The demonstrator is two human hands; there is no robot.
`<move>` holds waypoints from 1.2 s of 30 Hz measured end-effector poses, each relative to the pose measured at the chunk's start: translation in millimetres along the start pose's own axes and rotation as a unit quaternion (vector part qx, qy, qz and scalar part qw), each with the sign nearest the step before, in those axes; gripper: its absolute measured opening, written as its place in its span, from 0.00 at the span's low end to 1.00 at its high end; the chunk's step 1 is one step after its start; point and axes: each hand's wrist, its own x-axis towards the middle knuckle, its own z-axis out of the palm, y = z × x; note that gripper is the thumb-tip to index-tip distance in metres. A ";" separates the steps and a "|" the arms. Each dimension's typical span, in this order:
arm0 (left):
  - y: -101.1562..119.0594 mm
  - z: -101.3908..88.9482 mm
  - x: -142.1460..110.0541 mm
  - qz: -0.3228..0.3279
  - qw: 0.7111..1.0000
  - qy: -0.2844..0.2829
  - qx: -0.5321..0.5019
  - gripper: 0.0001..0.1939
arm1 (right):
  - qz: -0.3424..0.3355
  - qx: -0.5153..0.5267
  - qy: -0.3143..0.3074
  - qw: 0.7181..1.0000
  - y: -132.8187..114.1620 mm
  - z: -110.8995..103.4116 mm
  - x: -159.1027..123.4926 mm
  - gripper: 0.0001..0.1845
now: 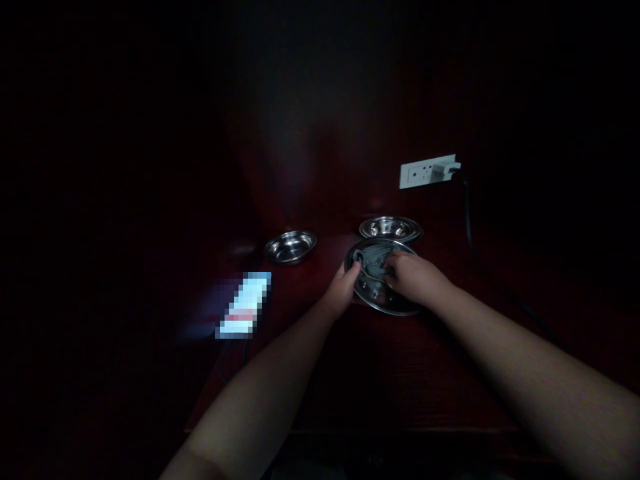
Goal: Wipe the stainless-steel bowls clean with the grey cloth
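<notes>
My left hand (343, 291) grips the left rim of a shiny metal bowl (387, 301), thumb over the edge and the other fingers hidden beneath. The bowl is tilted toward me. Inside it lies a grey cloth (374, 259), bunched up against the metal. My right hand (414, 277) reaches in from the right, its fingers closed on the cloth and pressing it to the bowl's inner surface. Just behind, a second metal bowl (390, 229) rests on the dark red table, partly covered by the held one. A third metal bowl (291, 247) stands farther left.
A lit phone (245, 305), its screen blurred out, is at the left of the table (400, 393), with a thin cable below it. On the back wall is a white socket plate (420, 173) with a plug. A black cord (468, 217) hangs at the right. Surroundings are very dark.
</notes>
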 end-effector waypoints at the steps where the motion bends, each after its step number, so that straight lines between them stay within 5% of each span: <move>1: 0.0 0.1 -0.1 0.002 1.000 0.002 0.000 0.21 | 0.008 -0.009 -0.004 1.000 -0.3 -1.6 -0.3 0.14; 12: -2.0 -0.9 1.5 0.015 0.999 0.007 -0.031 0.19 | 0.010 -0.034 -0.103 0.994 -8.0 -12.1 -6.5 0.16; 20: -4.1 -0.4 4.3 0.045 0.997 0.006 -0.056 0.19 | -0.108 0.091 -0.156 0.978 -15.2 -17.8 -14.3 0.09; 28: -4.8 -3.8 5.4 0.046 0.998 0.010 -0.034 0.21 | -0.220 0.226 -0.105 0.943 -21.0 -10.0 -16.3 0.05; 36: -7.1 -7.0 8.9 0.041 0.999 -0.003 -0.034 0.22 | -0.248 0.257 -0.009 0.934 -24.7 -5.4 -15.7 0.05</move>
